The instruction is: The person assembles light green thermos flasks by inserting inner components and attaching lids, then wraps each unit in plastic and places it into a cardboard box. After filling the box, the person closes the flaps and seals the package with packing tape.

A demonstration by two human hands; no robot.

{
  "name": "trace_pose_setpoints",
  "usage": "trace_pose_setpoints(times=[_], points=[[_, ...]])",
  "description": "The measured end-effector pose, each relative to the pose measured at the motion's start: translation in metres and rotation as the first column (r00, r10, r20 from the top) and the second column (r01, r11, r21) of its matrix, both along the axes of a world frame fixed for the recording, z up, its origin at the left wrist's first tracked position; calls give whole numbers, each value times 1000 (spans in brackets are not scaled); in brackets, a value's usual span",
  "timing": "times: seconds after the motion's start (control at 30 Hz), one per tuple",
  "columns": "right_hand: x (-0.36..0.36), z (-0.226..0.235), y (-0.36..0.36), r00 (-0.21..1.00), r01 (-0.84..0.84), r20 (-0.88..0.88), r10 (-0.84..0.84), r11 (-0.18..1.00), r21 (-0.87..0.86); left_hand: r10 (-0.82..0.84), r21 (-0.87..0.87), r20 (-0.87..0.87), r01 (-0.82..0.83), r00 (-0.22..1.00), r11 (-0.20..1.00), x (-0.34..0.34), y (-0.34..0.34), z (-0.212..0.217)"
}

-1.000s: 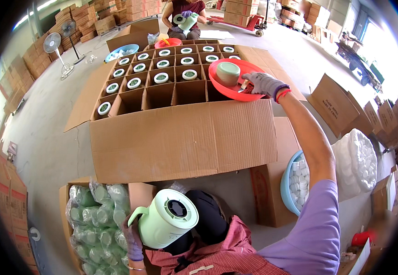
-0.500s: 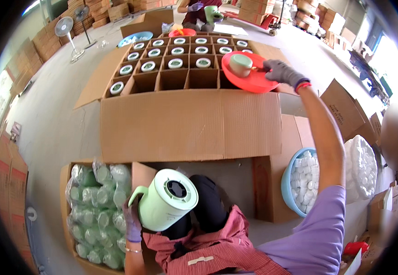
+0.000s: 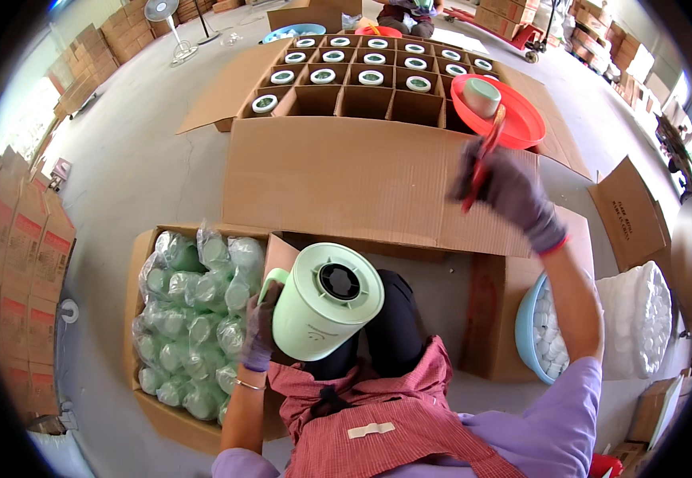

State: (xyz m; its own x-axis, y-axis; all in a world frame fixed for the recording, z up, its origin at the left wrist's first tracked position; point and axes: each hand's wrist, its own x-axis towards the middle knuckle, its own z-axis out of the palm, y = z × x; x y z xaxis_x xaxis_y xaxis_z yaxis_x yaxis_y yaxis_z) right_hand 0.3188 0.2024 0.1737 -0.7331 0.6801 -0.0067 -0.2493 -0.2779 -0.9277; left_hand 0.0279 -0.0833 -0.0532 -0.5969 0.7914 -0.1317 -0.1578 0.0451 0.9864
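My left hand (image 3: 261, 328) is closed around the handle side of a pale green jug (image 3: 314, 315), which leans over my lap. The jug's bottom, or top, faces up and has a black round centre in a ribbed ring; I cannot tell which end it is. In front, my right hand (image 3: 505, 187) is raised and closed on a slim red tool with a tan tip (image 3: 489, 151), blurred by motion. Just beyond it a red basin (image 3: 528, 119) holds a pale green cup (image 3: 481, 97).
A divided carton (image 3: 322, 151) ahead holds several white-rimmed jugs in its cells. At left, an open carton (image 3: 148, 394) is full of plastic-wrapped green items. A blue basin (image 3: 526, 319) of white caps and a clear bag (image 3: 633, 319) stand right. Another person (image 3: 410, 16) sits at the far end.
My right hand has drawn back from the red basin toward me, carrying the red tool. The cup stays in the basin. The jug remains in my left hand, and the view has shifted.
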Motion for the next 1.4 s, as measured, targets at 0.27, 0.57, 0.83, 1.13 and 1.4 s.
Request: trace_pose_setpoints(times=[0.27, 0.57, 0.83, 1.13, 1.4], points=[[-33, -7, -78, 952, -213, 261, 160, -265, 941, -427, 2, -365, 460, 827, 888, 52, 16, 99], [-22, -15, -105, 912, -222, 282, 299, -217, 950, -707, 169, 331, 697, 625, 696, 37, 11, 31], [-12, -23, -105, 917, -397, 396, -37, -7, 918, -272, -35, -365, 279, 890, 960, 69, 8, 66], [-2, -119, -86, 737, -672, 662, 133, 250, 697, -142, -77, -782, 133, 606, 988, 111, -28, 10], [-4, 9, 29, 931, -203, 193, -309, 0, 979, -709, -514, -624, 512, 328, 689, 67, -6, 81]])
